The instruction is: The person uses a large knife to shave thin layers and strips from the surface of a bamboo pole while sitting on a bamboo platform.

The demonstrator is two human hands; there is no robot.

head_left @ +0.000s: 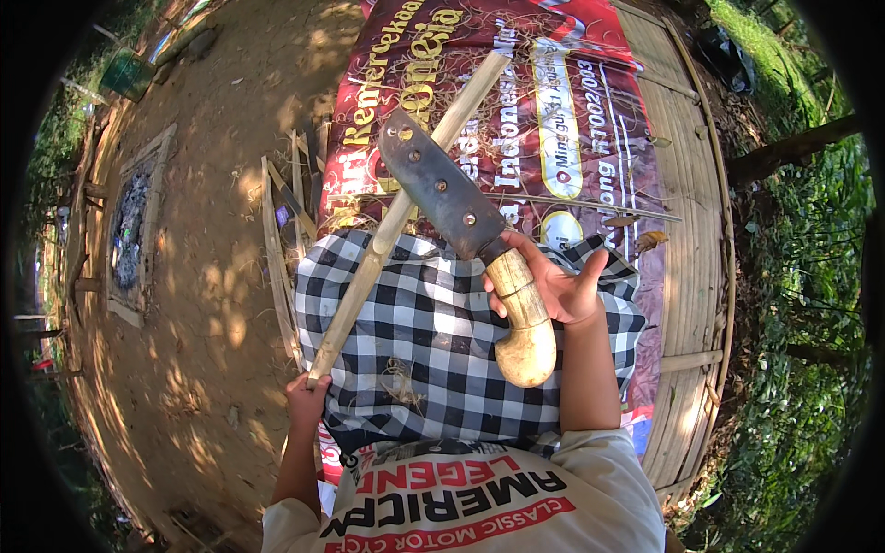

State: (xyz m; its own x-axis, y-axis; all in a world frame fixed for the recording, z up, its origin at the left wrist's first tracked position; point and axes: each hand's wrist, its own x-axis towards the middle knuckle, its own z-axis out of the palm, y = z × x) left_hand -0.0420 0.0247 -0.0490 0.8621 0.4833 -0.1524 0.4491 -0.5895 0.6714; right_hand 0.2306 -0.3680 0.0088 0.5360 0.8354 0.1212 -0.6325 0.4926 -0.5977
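Observation:
My left hand [307, 391] is closed around the lower end of a long, pale bamboo strip [355, 288], which slants up and away to the right. Across the strip lies the dark, broad blade of a chopping knife [442, 192], with several round rivets along it and its tip toward the upper left. Behind the knife's pale, curved handle, my right hand [564, 288] supports it; fingertips curl past the far side while the thumb sticks out. The blade hides part of the strip. Under both, a black-and-white checked cloth [433, 355] covers my lap.
A red printed banner [572, 111] strewn with thin shavings spreads ahead, over a bamboo-slat platform [691, 304]. More bamboo strips [277, 249] lie on the left beside bare earth [212, 276]. Farther left is a framed ash pit [136, 226]; green plants [793, 405] grow at right.

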